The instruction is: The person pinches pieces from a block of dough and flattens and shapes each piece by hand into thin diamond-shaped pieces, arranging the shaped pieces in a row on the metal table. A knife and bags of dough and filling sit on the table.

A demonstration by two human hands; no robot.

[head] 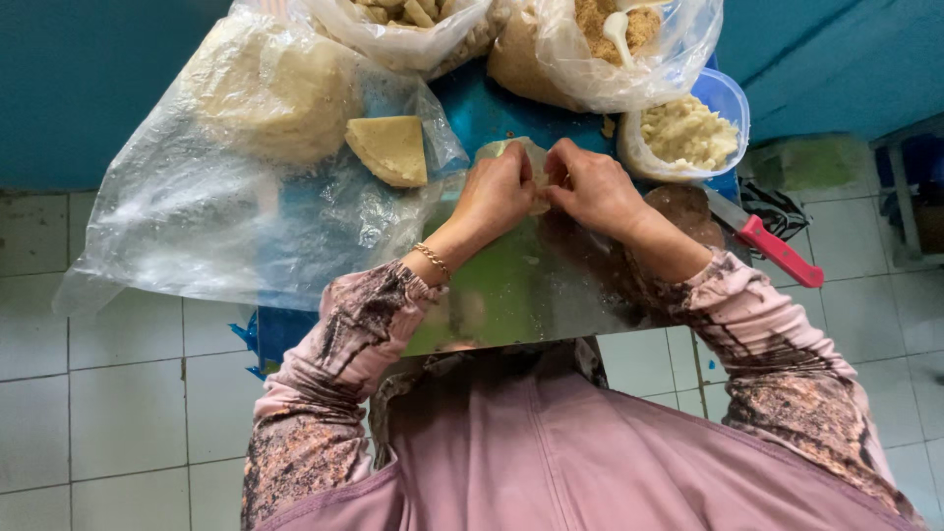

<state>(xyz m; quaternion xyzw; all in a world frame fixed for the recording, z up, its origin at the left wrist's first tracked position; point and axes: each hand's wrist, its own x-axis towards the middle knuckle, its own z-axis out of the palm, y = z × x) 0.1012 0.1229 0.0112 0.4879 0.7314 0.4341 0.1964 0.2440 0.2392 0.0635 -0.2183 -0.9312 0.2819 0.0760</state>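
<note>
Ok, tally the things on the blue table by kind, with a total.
Clear plastic bags: 3 (large bag of pale wrappers, top bag, bag of crumbs with a spoon)
Plastic tub of filling: 1
Red-handled knife: 1
Metal tray: 1
Folded wrapper: 1
Wrapper pinched by left hand and right hand: 1
Total: 8

Left hand (pixel 499 194) and right hand (pixel 593 187) pinch a pale dough wrapper (pixel 528 157) over a shiny metal tray (pixel 511 295).
</note>
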